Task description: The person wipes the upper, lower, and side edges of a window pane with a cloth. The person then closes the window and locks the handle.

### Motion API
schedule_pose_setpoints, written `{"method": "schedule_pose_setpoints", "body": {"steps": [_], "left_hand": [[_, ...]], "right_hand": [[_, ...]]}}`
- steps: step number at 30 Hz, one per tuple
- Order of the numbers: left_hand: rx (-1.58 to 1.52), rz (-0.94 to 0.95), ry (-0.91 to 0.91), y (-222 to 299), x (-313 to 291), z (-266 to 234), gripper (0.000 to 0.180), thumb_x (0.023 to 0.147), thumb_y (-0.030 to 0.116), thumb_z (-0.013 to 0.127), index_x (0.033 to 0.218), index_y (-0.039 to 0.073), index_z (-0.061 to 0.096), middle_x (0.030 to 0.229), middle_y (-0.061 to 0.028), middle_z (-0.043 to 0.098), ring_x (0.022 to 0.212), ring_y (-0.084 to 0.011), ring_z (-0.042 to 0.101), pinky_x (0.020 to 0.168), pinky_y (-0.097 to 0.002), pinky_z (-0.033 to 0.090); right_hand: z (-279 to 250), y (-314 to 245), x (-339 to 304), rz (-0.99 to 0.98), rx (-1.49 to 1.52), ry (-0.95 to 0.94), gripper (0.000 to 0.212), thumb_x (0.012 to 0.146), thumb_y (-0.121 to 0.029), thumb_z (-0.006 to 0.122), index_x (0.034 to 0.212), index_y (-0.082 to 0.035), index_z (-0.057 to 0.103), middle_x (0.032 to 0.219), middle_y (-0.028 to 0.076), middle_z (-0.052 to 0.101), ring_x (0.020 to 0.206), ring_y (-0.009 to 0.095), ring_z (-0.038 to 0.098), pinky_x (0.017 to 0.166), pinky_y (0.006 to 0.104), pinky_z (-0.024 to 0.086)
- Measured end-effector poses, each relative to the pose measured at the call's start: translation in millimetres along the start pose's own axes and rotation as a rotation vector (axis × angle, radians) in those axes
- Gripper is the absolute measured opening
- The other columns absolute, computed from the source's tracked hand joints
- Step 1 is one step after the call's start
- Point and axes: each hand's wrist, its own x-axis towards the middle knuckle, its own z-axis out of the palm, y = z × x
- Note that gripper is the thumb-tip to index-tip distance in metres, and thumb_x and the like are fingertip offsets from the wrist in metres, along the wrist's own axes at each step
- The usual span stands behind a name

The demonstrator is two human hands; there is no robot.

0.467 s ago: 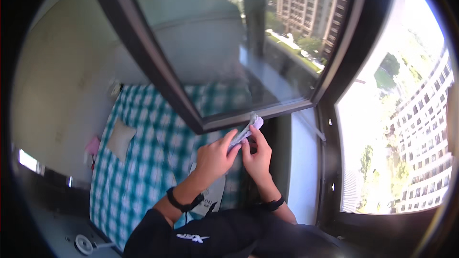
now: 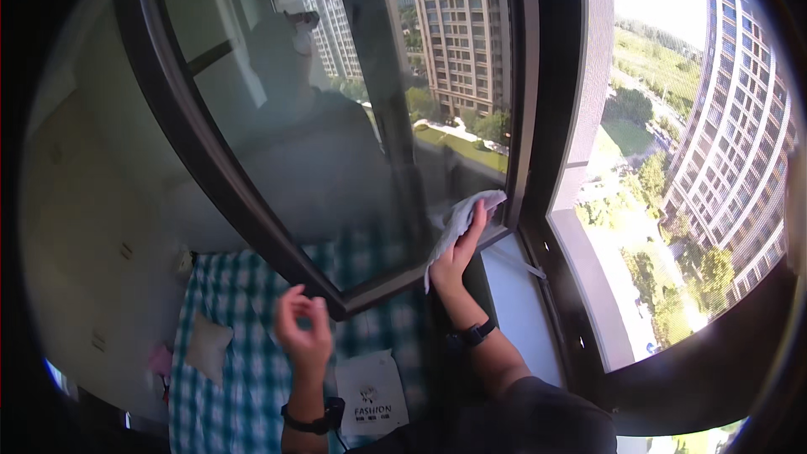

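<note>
My right hand (image 2: 458,262) holds a pale grey-white cloth (image 2: 458,223) against the lower right corner of a window pane (image 2: 370,193). The cloth is spread along the fingers, and its loose edge hangs down beside the wrist. That pane sits in a dark-framed window sash (image 2: 223,155), swung inward. My left hand (image 2: 304,328) is raised near the sash's lower left corner, apart from the frame. Its fingers are loosely bent with gaps between them, and nothing is in it. Both wrists wear black bands.
Below lies a bed with a teal-and-white checked cover (image 2: 252,403), a beige cushion (image 2: 208,346) and a white printed bag (image 2: 370,387). A white sill (image 2: 521,307) runs under the window. At right, the window opening (image 2: 618,286) shows trees and tall buildings outside.
Both hands were together on the bunched cloth below the sash. My left hand has let go and moved left; my right has carried the cloth onto the glass, spread out. The view has shifted.
</note>
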Motion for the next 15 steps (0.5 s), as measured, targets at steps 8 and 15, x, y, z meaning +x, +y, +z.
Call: {"method": "schedule_pose_setpoints", "body": {"steps": [8,15], "left_hand": [[-0.477,-0.422,0.345,-115,120,-13,0.046,0.102,0.043,0.045,0.130,0.007,0.051,0.130,-0.0068,0.052,0.119,-0.0205,0.050,0.098,-0.0329,0.039],[-1.033,-0.392,0.002,-136,158,15,0.071,0.098,0.065,0.033,0.142,0.010,0.042,0.130,-0.0083,0.055,0.116,-0.0239,0.055,0.098,-0.0396,0.047]], "right_hand": [[31,54,70,-0.370,-0.198,-0.013,0.069,0.087,0.003,0.048,0.150,0.007,0.021,0.144,0.028,0.039,0.132,0.035,0.045,0.109,0.0366,0.035],[50,13,96,-0.663,-0.554,-0.076,0.090,0.082,-0.021,0.065,0.147,0.015,0.015,0.140,0.037,0.037,0.126,0.052,0.040,0.110,0.0511,0.028]]}}
